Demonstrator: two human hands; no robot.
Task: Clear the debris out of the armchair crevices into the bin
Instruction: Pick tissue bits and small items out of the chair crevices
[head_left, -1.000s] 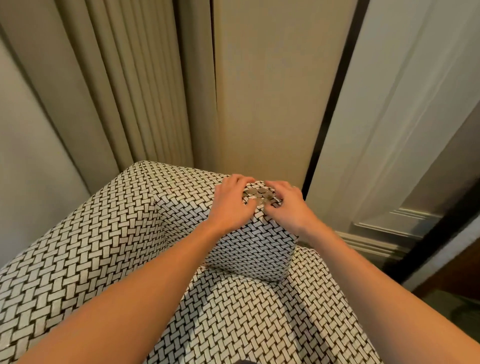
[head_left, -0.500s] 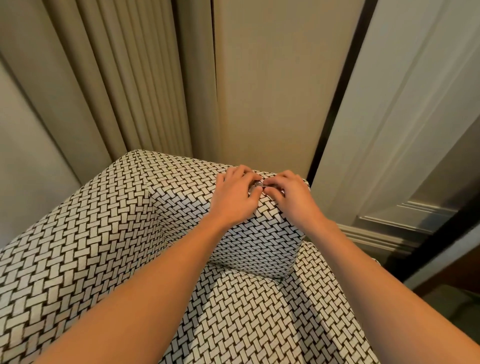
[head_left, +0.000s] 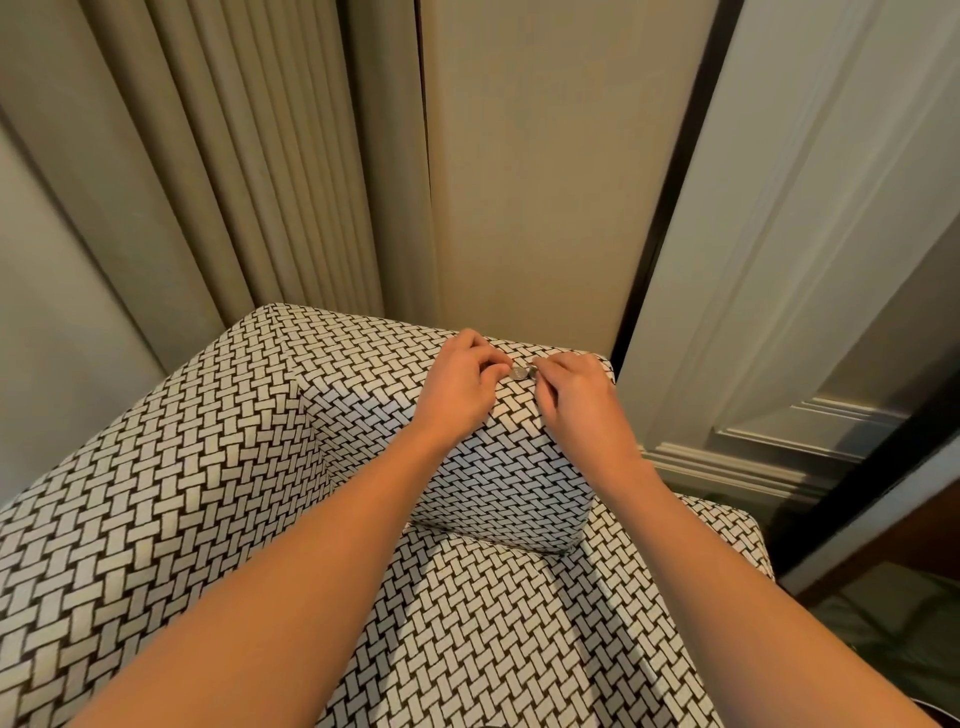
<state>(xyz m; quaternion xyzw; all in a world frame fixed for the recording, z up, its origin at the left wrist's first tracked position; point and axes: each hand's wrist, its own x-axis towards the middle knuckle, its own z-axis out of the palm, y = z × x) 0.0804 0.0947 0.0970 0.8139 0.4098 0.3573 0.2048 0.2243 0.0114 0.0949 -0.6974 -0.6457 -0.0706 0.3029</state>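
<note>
Right of the armchair (head_left: 182, 493), down at floor level, sits a dark green glossy shape (head_left: 893, 629); it is too blurred to tell whether it is a bin or whether anything lies in it. The debris (head_left: 521, 372), small silvery round bits that look like coins, sits on top of the armchair's arm (head_left: 504, 488), near the arm's far edge, not in any container. Both hands rest on that top and meet at the debris. The left hand (head_left: 460, 387) has its fingers curled under, with the tips pressed on the debris from the left. The right hand (head_left: 576, 400) has its fingers curled too, forefinger and thumb pinching the debris from the right. Whether the bits are lifted or lie flat on the fabric cannot be told. Both forearms reach over the armchair's seat (head_left: 493, 634) and hide much of it, and the left forearm crosses the crease where the seat meets the arm. The armchair is covered all over in a black-and-white woven pattern. Behind the armchair hangs a pleated beige curtain (head_left: 249, 156), and beside it stands a plain beige panel (head_left: 535, 156). Right of the armchair, a black strip (head_left: 670, 218) edges a white moulded door (head_left: 810, 249), which stands close against the arm's right side. Left of the armchair is a pale wall (head_left: 47, 353).
</note>
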